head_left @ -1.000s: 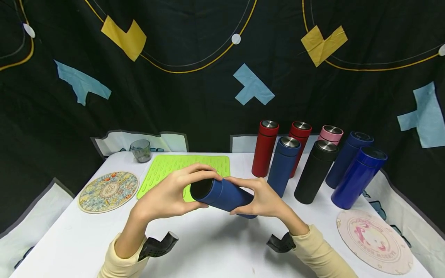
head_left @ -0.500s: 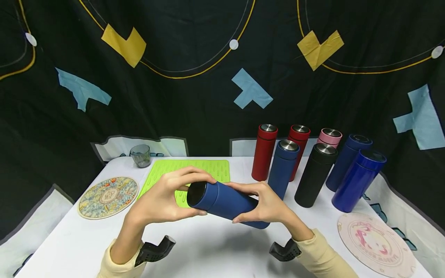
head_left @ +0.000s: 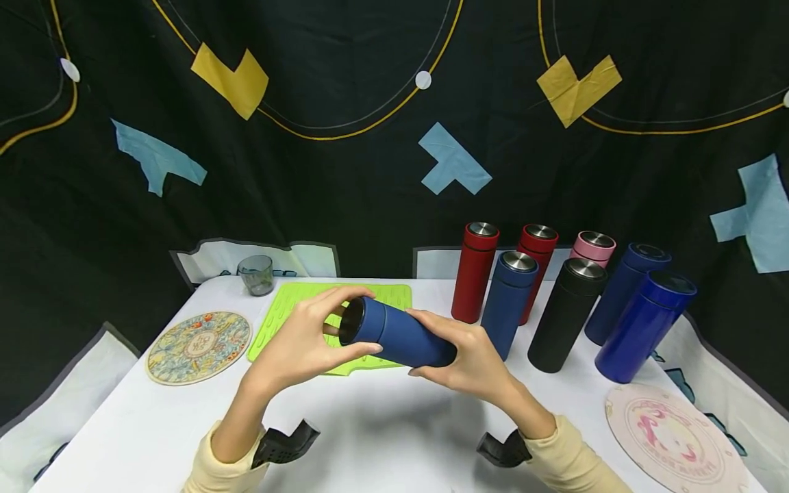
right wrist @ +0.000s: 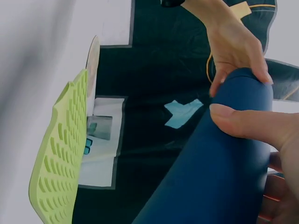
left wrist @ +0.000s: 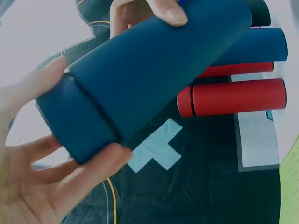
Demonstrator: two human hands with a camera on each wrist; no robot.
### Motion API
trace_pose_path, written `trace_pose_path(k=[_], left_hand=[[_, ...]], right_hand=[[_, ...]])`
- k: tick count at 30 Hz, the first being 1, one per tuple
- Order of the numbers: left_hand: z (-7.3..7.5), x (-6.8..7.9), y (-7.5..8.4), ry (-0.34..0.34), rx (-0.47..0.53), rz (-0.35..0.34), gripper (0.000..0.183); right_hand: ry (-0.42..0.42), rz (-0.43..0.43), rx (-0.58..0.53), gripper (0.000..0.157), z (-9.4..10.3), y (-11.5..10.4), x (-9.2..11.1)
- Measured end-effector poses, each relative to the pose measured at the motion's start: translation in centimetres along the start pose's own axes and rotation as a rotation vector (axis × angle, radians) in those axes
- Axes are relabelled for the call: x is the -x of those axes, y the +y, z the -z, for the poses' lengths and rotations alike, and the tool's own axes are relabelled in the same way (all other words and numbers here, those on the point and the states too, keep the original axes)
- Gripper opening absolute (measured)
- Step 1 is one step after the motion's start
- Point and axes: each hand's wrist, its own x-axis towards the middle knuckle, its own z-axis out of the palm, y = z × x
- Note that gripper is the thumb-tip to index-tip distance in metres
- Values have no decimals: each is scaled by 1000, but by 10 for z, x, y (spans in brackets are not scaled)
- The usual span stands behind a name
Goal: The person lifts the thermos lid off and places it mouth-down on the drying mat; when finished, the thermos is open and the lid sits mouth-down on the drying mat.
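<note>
A dark blue thermos flask (head_left: 403,333) is held aslant above the table, its dark-topped cap (head_left: 362,320) toward the left and higher than its base. My left hand (head_left: 305,342) pinches the cap end, thumb in front and fingers over the top, as the left wrist view also shows around the cap (left wrist: 70,123). My right hand (head_left: 462,349) grips the body near the base, thumb on one side in the right wrist view, fingers partly hidden behind the flask (right wrist: 215,163). Beneath and behind the flask lies a green textured mat (head_left: 345,291).
Several upright flasks stand at the right: red (head_left: 473,274), blue (head_left: 508,301), black (head_left: 567,315), pink (head_left: 592,248) and glossy blue (head_left: 644,329). A pink round mat (head_left: 674,438) lies front right. On the left are a patterned round mat (head_left: 198,348) and a glass cup (head_left: 255,275).
The flask has risen slightly, and its base, which stuck out past the right hand half a second ago, now sits within that hand. The left fingers have shifted around the cap.
</note>
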Motion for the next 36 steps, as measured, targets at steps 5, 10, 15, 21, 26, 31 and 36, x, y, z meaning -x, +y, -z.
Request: trace_pose_path(k=[5, 10, 15, 21, 26, 31, 36], left_hand=[[5, -1, -5, -101, 31, -124, 61], [10, 1, -8, -119, 82, -203, 59], [11, 3, -7, -73, 111, -194, 60], [5, 1, -4, 42, 80, -48, 53], [3, -1, -6, -9, 72, -25, 58], [7, -2, -11, -113, 58, -159, 67], [10, -2, -14, -131, 82, -178, 62]], right_hand=[[-34, -16, -22, 81, 2, 3, 0], [-68, -39, -77, 80, 2, 2, 1], [-70, -21, -70, 79, 1, 0, 1], [-14, 23, 56, 81, 3, -6, 0], [-12, 16, 111, 83, 8, -6, 1], [-30, 7, 92, 82, 9, 1, 2], [-35, 13, 79, 82, 9, 4, 2]])
